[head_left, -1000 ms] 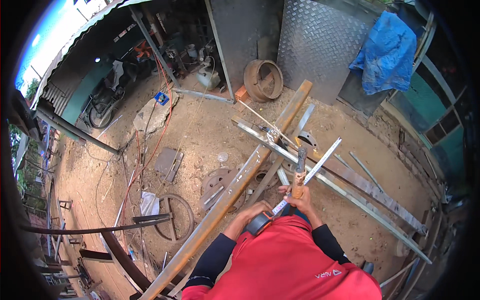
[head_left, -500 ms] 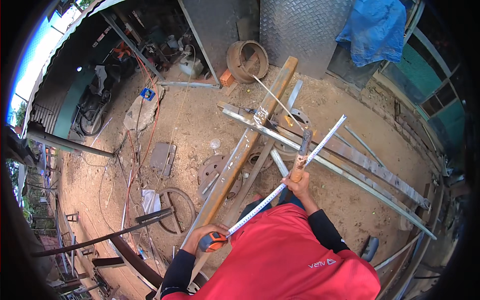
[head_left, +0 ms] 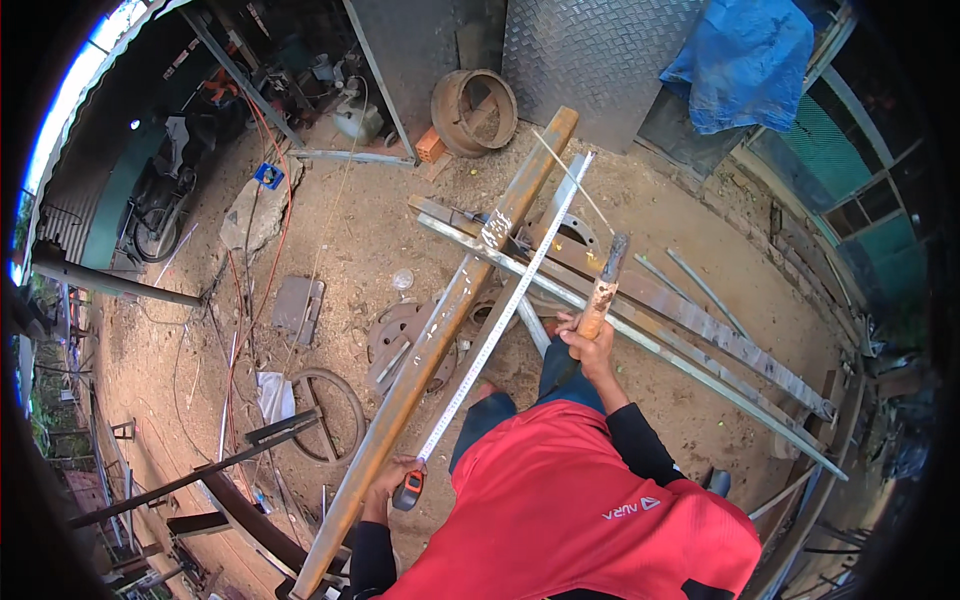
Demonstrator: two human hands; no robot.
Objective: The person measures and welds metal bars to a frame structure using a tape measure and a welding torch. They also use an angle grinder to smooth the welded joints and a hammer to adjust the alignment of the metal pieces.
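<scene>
My left hand (head_left: 388,479) is closed around an orange and black tape measure (head_left: 408,491), beside the rusty steel beam (head_left: 425,355). From it the white tape blade (head_left: 478,365) runs out long and straight alongside the beam, passing over the crossing metal tube (head_left: 720,397). My right hand (head_left: 592,347) grips the worn handle of a welding electrode holder (head_left: 600,300), with its dark end pointing away from me. A thin welding rod (head_left: 575,185) slants up and left from that end. The blade's far tip lies near the beam's far end, apart from my right hand.
Rusty flat bars (head_left: 700,313) lie to the right, below the beam. Round metal plates (head_left: 390,345) and a steering-wheel-like ring (head_left: 350,400) sit on the dirt to the left. A rusty wheel rim (head_left: 447,115) stands at the back, near a blue tarp (head_left: 735,65).
The tape blade has swung left, away from my right hand, to lie along the beam. My left hand has moved slightly left and down with the tape measure. My right hand still holds the electrode holder.
</scene>
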